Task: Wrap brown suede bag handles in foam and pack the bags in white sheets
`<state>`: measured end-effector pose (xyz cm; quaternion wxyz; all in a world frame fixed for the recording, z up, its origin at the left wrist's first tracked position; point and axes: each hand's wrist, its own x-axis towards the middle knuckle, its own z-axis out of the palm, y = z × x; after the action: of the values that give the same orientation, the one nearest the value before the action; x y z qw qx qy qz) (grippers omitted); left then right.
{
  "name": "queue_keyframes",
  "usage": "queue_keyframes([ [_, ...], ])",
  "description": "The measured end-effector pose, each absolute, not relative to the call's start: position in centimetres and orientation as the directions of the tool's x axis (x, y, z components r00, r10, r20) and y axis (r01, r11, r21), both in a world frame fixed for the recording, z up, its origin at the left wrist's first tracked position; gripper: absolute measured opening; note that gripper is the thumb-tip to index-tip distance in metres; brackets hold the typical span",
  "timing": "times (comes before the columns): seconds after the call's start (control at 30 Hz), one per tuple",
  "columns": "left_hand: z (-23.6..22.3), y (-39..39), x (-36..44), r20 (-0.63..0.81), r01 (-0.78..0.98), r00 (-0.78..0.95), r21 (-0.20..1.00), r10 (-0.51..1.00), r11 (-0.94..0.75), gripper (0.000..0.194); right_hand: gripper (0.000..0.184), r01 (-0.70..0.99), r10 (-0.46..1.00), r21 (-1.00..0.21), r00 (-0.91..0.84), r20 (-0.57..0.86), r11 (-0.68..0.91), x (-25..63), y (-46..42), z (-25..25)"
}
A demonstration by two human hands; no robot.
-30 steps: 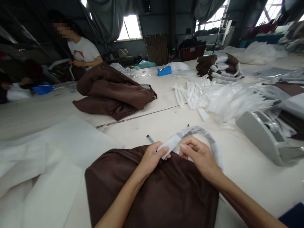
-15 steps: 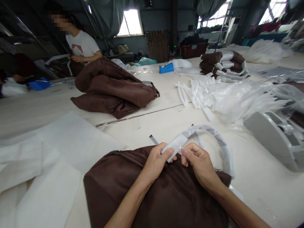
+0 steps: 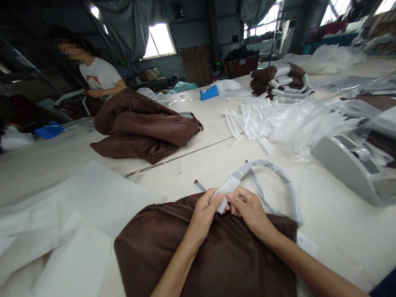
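Note:
A dark brown bag (image 3: 204, 251) lies on the pale table right in front of me. Its handle (image 3: 268, 166) arches up behind my hands, covered in translucent white wrapping. Around the handle's left end sits a white foam sleeve (image 3: 229, 187). My left hand (image 3: 208, 208) is closed on this sleeve, thumb pressed on top. From the right, my right hand (image 3: 246, 206) pinches the sleeve's lower edge, its thumb close to the left thumb. The palm-side fingers of both hands are partly hidden. Another wrapped piece (image 3: 295, 202) covers the handle's right end.
Beyond the bag, other brown bags (image 3: 145, 123) are heaped at left. White foam tubes (image 3: 250, 123) and clear plastic (image 3: 297, 123) lie at right, near a grey tape dispenser (image 3: 349, 169). White sheets (image 3: 77, 214) spread at left. A co-worker (image 3: 100, 74) stands across the table.
My right hand has moved left to the sleeve, and its thumb now meets the foam edge beside my left thumb. The camera view has shifted slightly.

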<state>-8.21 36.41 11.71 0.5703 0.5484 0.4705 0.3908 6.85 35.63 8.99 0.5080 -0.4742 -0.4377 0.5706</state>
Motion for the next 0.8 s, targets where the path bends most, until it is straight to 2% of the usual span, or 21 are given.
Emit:
queue_keyframes([
  [0.13, 11.7, 36.4, -8.0, -0.14, 0.118, 0.162, 0.986, 0.977, 0.121, 0.041, 0.043, -0.156, 0.989, -0.984, -0.131, -0.071, -0.091, 7.6, 35.3, 9.4],
  [0.3, 11.9, 36.3, -8.0, -0.168, 0.023, 0.113, 0.986, 0.979, 0.167, 0.037, 0.032, -0.168, 0.957, -0.972, -0.267, -0.113, -0.162, 8.4, 35.2, 9.5],
  [0.6, 12.1, 36.2, -8.4, -0.191, -0.101, 0.207, 0.971, 0.96, 0.215, 0.031, 0.026, -0.246, 0.958, -0.948, -0.249, -0.142, -0.204, 6.5, 37.1, 9.1],
  [0.7, 12.1, 36.1, -8.4, -0.193, -0.123, 0.239, 0.966, 0.952, 0.227, 0.032, 0.03, -0.201, 0.964, -0.958, -0.21, -0.163, -0.205, 6.5, 37.1, 9.8],
  [0.8, 11.7, 35.4, -8.1, -0.21, -0.192, 0.257, 0.945, 0.943, 0.263, 0.039, 0.037, -0.053, 0.966, -0.971, -0.131, -0.223, -0.231, 7.3, 36.2, 9.4],
])
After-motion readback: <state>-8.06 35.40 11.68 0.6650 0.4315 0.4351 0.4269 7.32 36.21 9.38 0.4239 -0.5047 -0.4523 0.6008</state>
